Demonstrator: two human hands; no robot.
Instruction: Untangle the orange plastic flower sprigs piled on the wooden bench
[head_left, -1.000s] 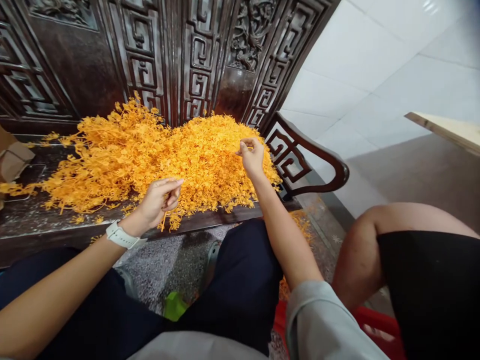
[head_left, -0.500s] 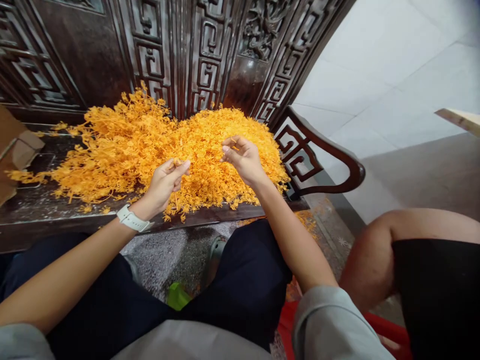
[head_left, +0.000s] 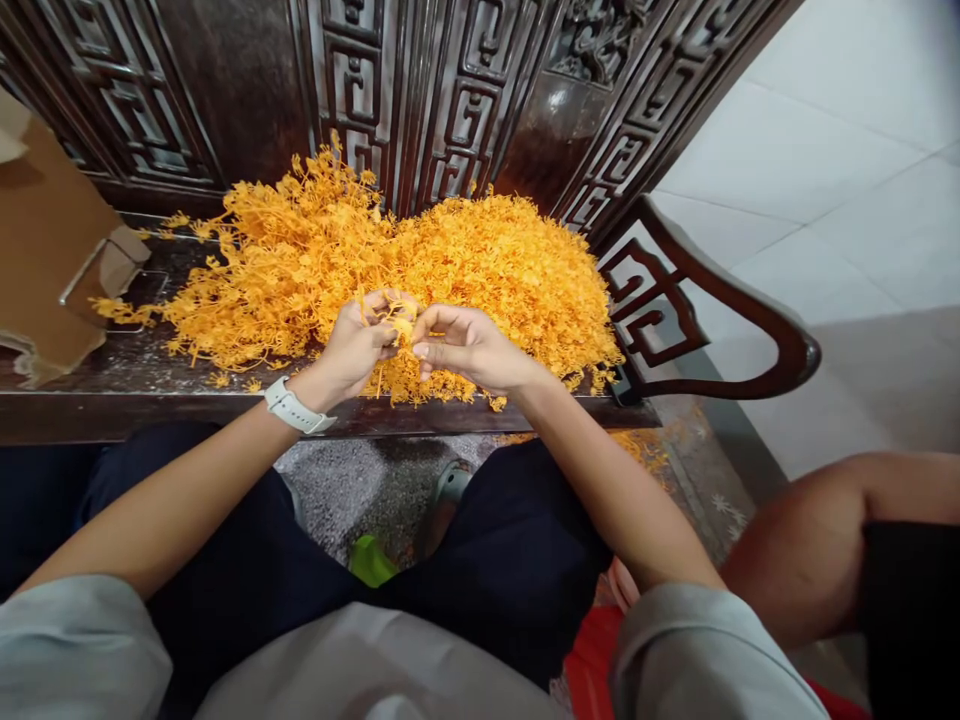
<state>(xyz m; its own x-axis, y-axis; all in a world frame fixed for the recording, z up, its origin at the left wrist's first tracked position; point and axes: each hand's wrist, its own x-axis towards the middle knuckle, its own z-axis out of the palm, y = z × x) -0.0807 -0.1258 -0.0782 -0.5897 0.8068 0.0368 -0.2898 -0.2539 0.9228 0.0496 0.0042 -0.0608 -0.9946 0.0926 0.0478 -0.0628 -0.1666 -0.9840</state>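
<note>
A big heap of orange plastic flower sprigs [head_left: 480, 270] lies on a dark carved wooden bench [head_left: 150, 405]. My left hand [head_left: 358, 345], with a white watch at the wrist, and my right hand [head_left: 469, 348] meet over the front of the heap. Both are closed, pinching one small orange sprig [head_left: 401, 322] between their fingertips. A few thin stems hang down below my hands towards the bench edge.
A brown cardboard box [head_left: 45, 250] sits on the bench at the left. The bench's carved back [head_left: 420, 90] and curved armrest [head_left: 720, 320] frame the heap. Another person's bare knee [head_left: 817, 540] is at the right. A red stool [head_left: 592, 670] and a green shoe [head_left: 371, 562] show below.
My right hand came back from the top of the heap towards my left. The two hands, apart before, now meet on one sprig. The view shifted left and down.
</note>
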